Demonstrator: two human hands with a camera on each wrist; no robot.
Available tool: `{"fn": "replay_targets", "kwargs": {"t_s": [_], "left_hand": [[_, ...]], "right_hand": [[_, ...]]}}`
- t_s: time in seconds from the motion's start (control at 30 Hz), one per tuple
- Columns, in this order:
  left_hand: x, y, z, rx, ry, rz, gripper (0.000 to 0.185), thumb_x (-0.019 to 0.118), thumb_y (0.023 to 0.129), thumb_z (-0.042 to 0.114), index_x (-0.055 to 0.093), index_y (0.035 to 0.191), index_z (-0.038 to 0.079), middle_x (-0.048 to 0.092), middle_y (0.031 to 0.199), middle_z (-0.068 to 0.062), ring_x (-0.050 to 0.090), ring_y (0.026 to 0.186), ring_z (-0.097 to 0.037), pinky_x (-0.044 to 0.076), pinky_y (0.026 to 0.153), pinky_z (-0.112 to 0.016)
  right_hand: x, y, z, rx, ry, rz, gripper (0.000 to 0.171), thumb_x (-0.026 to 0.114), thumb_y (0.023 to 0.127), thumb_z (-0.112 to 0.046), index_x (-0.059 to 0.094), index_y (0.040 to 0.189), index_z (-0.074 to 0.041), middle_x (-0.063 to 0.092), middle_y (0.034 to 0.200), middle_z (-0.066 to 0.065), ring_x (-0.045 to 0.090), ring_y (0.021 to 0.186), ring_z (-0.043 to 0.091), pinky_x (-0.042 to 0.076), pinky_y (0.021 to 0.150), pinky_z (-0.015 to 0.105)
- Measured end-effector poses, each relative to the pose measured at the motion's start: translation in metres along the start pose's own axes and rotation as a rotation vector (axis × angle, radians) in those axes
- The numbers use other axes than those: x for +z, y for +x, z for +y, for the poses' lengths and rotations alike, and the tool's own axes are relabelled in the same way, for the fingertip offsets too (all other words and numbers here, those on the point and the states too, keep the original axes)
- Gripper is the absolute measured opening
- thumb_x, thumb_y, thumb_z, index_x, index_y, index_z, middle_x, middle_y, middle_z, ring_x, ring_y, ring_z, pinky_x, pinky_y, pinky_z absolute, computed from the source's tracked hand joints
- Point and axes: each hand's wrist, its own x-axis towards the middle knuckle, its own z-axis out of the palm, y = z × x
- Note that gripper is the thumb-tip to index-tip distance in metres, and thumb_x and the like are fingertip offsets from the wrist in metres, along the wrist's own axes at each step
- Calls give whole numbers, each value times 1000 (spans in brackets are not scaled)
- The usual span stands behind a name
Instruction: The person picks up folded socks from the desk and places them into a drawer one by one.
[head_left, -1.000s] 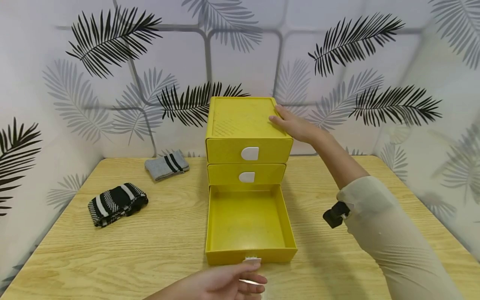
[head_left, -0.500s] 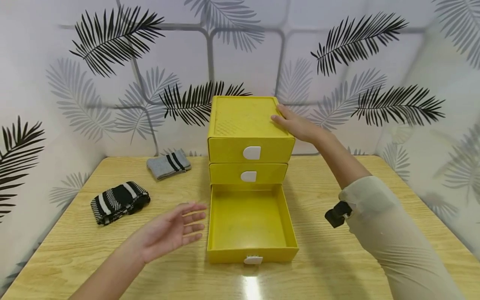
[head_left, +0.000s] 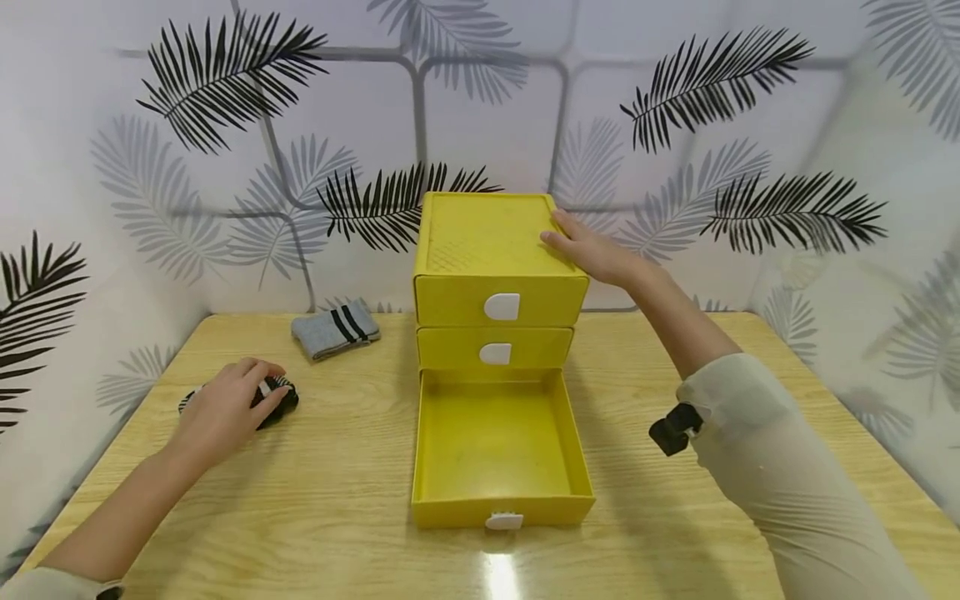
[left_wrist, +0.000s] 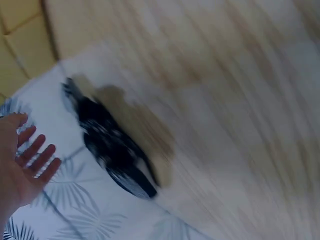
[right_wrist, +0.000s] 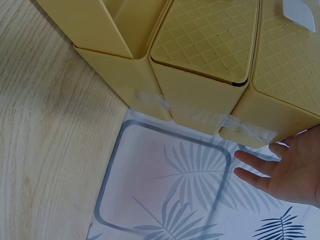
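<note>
The left hand (head_left: 225, 408) lies over the black-and-white striped socks (head_left: 279, 397) at nine o'clock on the table (head_left: 337, 492), fingers curling onto them; a firm grip can't be told. Soft, light, floppy, they seem best pinched mid-bundle. The right hand (head_left: 596, 250) rests flat, fingers straight, on the yellow drawer unit (head_left: 480, 242), bottom drawer (head_left: 495, 442) open.

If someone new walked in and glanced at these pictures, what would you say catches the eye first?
The bright yellow drawer unit standing mid-table, its bottom drawer pulled fully out and empty. The right hand rests flat on the unit's top right edge, while the left hand lies on the black-and-white striped socks at the table's left. Behind them lies a folded grey pair of socks, and bold palm-leaf wallpaper fills the background.
</note>
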Motion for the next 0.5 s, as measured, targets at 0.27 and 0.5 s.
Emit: {"fn": "replay_targets", "kwargs": {"t_s": [0.27, 0.5], "left_hand": [[8, -20, -58, 195, 251, -241, 66, 58, 90, 38, 32, 143, 10, 29, 142, -20, 29, 123, -47, 21, 94, -65], [21, -22, -68, 167, 244, -335, 63, 44, 96, 41, 17, 149, 18, 21, 148, -14, 21, 127, -49, 17, 92, -70]], "right_hand": [[0, 1, -1, 0, 2, -2, 72, 26, 99, -47, -6, 146, -3, -8, 151, 11, -8, 136, 21, -2, 108, 38], [0, 1, -1, -6, 10, -8, 71, 26, 99, -45, -7, 146, -3, -8, 151, 12, -8, 136, 22, -2, 108, 39]]}}
